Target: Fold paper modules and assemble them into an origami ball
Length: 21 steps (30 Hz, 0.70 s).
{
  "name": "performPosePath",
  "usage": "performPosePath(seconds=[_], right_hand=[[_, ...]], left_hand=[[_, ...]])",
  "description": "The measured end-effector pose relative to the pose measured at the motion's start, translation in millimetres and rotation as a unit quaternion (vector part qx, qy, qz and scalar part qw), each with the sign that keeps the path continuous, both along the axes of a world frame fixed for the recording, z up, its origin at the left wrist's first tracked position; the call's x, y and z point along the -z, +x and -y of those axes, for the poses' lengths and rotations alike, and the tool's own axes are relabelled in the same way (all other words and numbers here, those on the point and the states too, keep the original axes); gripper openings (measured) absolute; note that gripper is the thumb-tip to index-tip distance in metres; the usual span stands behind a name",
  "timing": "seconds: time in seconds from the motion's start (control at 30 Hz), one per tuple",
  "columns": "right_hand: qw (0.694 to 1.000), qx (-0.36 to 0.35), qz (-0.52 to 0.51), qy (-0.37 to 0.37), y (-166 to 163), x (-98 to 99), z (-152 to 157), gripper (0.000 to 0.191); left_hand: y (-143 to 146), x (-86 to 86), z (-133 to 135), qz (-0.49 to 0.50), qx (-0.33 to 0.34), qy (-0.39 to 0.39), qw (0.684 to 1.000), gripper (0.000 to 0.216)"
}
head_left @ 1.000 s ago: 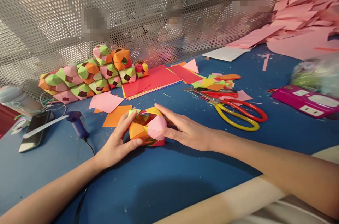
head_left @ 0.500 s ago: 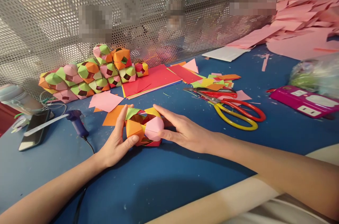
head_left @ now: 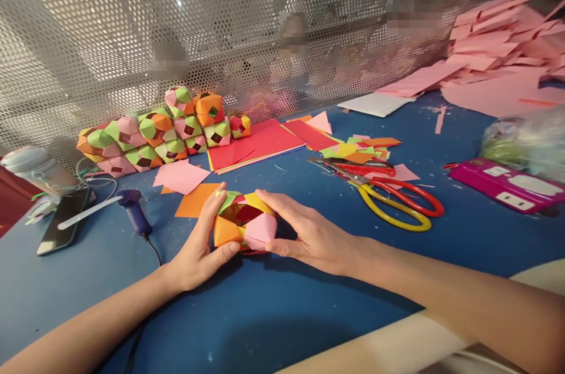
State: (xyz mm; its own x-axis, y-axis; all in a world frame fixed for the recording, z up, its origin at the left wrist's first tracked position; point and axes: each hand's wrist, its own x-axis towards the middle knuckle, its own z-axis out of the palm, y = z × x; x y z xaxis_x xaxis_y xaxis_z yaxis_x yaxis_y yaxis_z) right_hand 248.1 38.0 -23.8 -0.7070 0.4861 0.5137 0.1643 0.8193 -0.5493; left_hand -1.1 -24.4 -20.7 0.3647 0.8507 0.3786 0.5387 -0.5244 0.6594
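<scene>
Between my two hands sits a folded paper ball with orange, pink, yellow, green and red faces and an opening on top. My left hand grips its left side, thumb low on the orange face and fingers behind. From the right, my right hand holds it, thumb by the pink face and fingertips at the yellow one. The ball's underside and far side are mostly hidden. Just behind my left hand lies an orange paper sheet, beside a pink paper piece.
Similar paper balls are stacked at the back left. A glue gun with its cord and a phone lie left. Red paper sheets, scissors and a magenta power strip lie beyond and right, before a perforated metal screen.
The paper ball has tipped slightly, so more of its top opening shows, with both hands still around it. The whole view has shifted a little as my head moved.
</scene>
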Motion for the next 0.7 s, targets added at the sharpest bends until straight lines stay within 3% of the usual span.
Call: performPosePath(seconds=[0.47, 0.7], right_hand=[[0.997, -0.004, -0.016, 0.073, -1.2, 1.7, 0.4, 0.077], [0.998, 0.000, -0.014, 0.069, -2.8, 1.4, 3.9, 0.072]], left_hand=[[3.2, 1.7, 3.7, -0.100, -0.007, 0.157, 0.982, 0.086], [5.6, 4.0, 7.4, -0.094, -0.024, 0.128, 0.987, 0.083]])
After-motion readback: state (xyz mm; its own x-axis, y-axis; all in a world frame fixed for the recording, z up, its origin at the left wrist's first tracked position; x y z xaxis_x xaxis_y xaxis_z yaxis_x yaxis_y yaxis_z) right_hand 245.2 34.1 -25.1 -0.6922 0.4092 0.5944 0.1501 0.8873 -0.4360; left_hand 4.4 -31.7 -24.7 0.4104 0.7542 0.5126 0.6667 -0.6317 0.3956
